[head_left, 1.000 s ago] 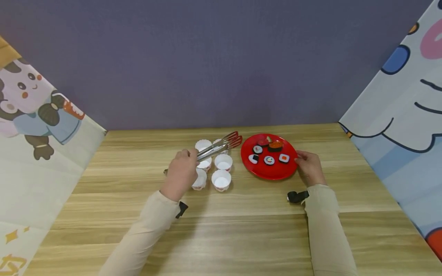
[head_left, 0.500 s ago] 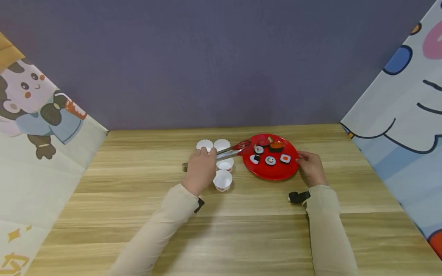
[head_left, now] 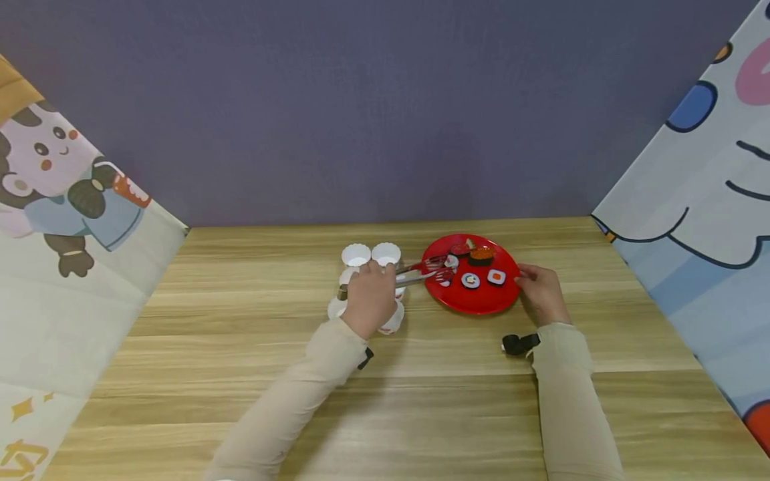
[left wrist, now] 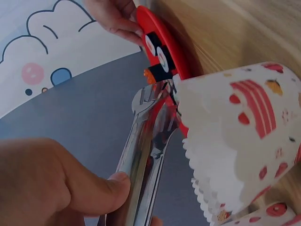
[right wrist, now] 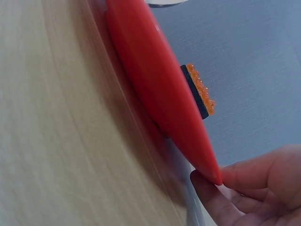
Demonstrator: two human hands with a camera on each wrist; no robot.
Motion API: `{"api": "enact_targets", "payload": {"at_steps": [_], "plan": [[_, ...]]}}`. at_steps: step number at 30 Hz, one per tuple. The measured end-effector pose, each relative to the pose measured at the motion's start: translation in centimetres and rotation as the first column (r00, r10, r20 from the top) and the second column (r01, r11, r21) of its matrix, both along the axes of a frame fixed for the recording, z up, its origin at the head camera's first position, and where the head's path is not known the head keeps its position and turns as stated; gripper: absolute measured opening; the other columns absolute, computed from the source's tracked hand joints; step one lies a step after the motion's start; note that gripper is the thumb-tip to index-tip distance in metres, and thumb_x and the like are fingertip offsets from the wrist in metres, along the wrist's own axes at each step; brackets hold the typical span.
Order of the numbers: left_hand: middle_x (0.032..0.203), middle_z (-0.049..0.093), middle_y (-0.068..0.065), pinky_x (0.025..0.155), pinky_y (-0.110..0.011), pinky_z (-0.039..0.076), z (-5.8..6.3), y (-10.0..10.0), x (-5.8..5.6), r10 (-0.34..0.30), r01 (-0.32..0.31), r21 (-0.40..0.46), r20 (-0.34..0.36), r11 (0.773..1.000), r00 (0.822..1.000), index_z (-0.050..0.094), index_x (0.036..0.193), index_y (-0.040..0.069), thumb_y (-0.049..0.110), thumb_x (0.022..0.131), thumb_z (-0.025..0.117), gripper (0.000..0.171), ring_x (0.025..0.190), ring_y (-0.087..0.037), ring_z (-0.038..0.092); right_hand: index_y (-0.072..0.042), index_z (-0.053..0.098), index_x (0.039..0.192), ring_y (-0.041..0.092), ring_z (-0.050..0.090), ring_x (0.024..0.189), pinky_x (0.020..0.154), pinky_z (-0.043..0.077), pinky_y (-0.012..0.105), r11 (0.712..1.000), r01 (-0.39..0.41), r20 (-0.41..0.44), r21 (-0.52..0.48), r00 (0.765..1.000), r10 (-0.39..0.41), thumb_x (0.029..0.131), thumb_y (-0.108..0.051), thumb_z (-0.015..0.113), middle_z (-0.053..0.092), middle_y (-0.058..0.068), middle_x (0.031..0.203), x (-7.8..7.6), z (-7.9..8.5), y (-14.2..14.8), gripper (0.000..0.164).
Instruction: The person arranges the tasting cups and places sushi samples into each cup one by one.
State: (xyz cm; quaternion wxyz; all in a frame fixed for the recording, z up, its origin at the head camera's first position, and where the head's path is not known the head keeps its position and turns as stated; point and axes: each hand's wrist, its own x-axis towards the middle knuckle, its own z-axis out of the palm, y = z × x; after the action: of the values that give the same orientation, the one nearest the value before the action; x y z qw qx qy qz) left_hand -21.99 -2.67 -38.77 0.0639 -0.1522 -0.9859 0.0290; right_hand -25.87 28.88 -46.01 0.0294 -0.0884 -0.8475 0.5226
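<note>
My left hand (head_left: 371, 300) grips a pair of metal tongs (left wrist: 141, 155), its thumb along one arm. In the head view the spread tongs tips overlap the left part of a red plate (head_left: 475, 304), at the rice ball (head_left: 444, 281) and a small sushi roll (head_left: 452, 263). My right hand (head_left: 544, 294) pinches the plate's right rim between thumb and fingers. Elsewhere on the plate lie a sushi piece topped with orange roe (head_left: 481, 254), a round roll (head_left: 470, 280), a square roll (head_left: 496, 276) and a red-topped piece (head_left: 460, 248).
White paper cups (head_left: 356, 254) with scalloped rims stand in rows left of the plate, partly hidden beneath my left hand. One printed cup (left wrist: 235, 127) looms close beside the tongs in the left wrist view. A grey-blue wall (head_left: 385, 120) borders the wooden table (head_left: 457, 401) at the back.
My left hand has moved right with the tongs, whose tips went from beside the plate's left rim to over its left part. My right hand stays at the rim.
</note>
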Motion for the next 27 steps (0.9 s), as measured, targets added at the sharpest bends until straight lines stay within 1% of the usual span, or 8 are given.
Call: {"api": "enact_targets", "payload": {"at_steps": [4,7,13,14,20,21,24,27], "plan": [[0.1,0.058,-0.019,0.069,-0.04,0.048,-0.1,0.3,-0.06,0.028,-0.029,0.023,0.073,0.999,0.997,0.055,0.11,0.004,0.029,0.082,0.068,0.039,0.094,-0.03,0.055,0.016,0.047,0.127,0.012,0.055,0.101,0.072,0.04,0.007,1.0,0.005,0.019,0.003,1.0,-0.005,0.09,0.003,0.047,0.053,0.03,0.125,-0.09,0.02,-0.03,0.04],[0.102,0.058,-0.019,0.068,-0.041,0.048,-0.12,0.41,-0.08,0.038,-0.041,0.03,0.094,0.999,0.995,0.055,0.111,0.004,0.029,0.084,0.066,0.038,0.097,-0.031,0.054,0.016,0.047,0.128,0.017,0.055,0.105,0.072,0.04,0.007,1.0,0.003,0.025,0.0,1.0,-0.003,0.09,0.003,0.047,0.053,0.03,0.125,-0.15,-0.01,0.01,0.04],[0.108,0.057,-0.022,0.072,-0.042,0.049,-0.02,0.51,-0.11,0.029,-0.035,0.037,0.144,0.999,0.989,0.053,0.115,0.003,0.03,0.086,0.063,0.041,0.101,-0.033,0.053,0.016,0.045,0.129,0.026,0.052,0.112,0.073,0.04,0.007,1.0,-0.001,0.029,-0.008,1.0,0.001,0.09,0.003,0.046,0.052,0.031,0.126,-0.11,0.0,0.0,0.041],[0.109,0.057,-0.022,0.072,-0.042,0.049,-0.01,0.53,-0.1,0.028,-0.034,0.036,0.153,0.999,0.988,0.053,0.117,0.002,0.03,0.087,0.062,0.042,0.101,-0.032,0.053,0.016,0.045,0.129,0.024,0.053,0.11,0.073,0.04,0.007,1.0,-0.004,0.029,-0.008,1.0,0.004,0.09,0.003,0.046,0.052,0.031,0.126,-0.1,0.01,0.01,0.041],[0.109,0.057,-0.022,0.07,-0.04,0.049,-0.16,0.68,-0.09,0.025,-0.033,0.041,0.168,0.999,0.986,0.051,0.121,0.001,0.027,0.085,0.063,0.046,0.095,-0.031,0.054,0.017,0.045,0.128,0.031,0.051,0.115,0.075,0.039,0.008,1.0,-0.013,0.026,0.007,1.0,0.012,0.091,0.002,0.045,0.051,0.032,0.127,-0.04,0.15,-0.01,0.04],[0.109,0.057,-0.023,0.071,-0.041,0.049,-0.18,0.73,-0.12,0.024,-0.032,0.046,0.168,0.998,0.985,0.051,0.121,0.001,0.026,0.084,0.063,0.046,0.095,-0.031,0.055,0.017,0.045,0.128,0.034,0.049,0.118,0.074,0.039,0.009,1.0,-0.009,0.028,0.012,1.0,0.009,0.091,0.002,0.045,0.051,0.032,0.127,-0.01,0.21,-0.04,0.04],[0.107,0.057,-0.023,0.07,-0.041,0.049,-0.24,0.92,-0.16,0.024,-0.034,0.054,0.179,0.998,0.984,0.051,0.121,0.001,0.024,0.081,0.066,0.048,0.093,-0.031,0.056,0.016,0.046,0.128,0.034,0.049,0.117,0.074,0.039,0.009,1.0,0.005,0.032,0.01,0.999,-0.005,0.091,0.003,0.045,0.051,0.031,0.127,0.03,0.28,-0.07,0.04],[0.103,0.057,-0.022,0.069,-0.041,0.049,-0.32,1.02,-0.14,0.034,-0.047,0.066,0.187,0.997,0.982,0.051,0.119,0.001,0.026,0.081,0.068,0.049,0.088,-0.031,0.058,0.015,0.046,0.129,0.033,0.049,0.117,0.075,0.04,0.011,1.0,0.014,0.042,0.01,0.999,-0.015,0.091,0.002,0.046,0.051,0.03,0.127,0.08,0.35,-0.12,0.04]]}}
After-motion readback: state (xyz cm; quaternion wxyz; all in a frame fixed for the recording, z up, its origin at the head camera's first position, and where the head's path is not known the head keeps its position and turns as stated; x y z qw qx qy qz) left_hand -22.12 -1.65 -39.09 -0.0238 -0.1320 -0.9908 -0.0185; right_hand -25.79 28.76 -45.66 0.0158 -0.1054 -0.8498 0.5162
